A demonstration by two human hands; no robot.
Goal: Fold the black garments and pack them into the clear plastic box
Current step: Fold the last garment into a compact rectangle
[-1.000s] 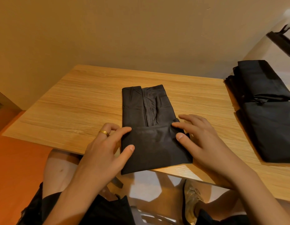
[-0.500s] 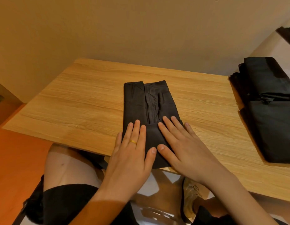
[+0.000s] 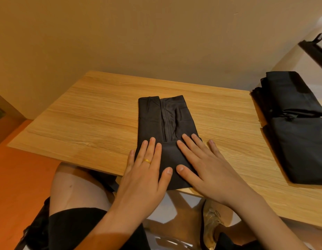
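Note:
A black garment (image 3: pixel 163 120), folded into a long narrow strip, lies in the middle of the wooden table (image 3: pixel 88 127), its near end at the table's front edge. My left hand (image 3: pixel 144 172), with a gold ring, lies flat on the near left part of the garment, fingers straight. My right hand (image 3: pixel 201 165) presses flat on the near right part, its outer fingers reaching onto the wood. Two more folded black garments (image 3: pixel 297 134) are stacked at the table's right side. No clear plastic box is in view.
A beige wall stands close behind the table. A dark object (image 3: pixel 315 53) shows at the upper right edge. My knees and a shoe (image 3: pixel 212 221) are visible below the table's front edge, over an orange floor at the left.
A second ago both hands held the garment's near end by its sides; they moved onto it and flattened. Since half a second ago they have barely shifted.

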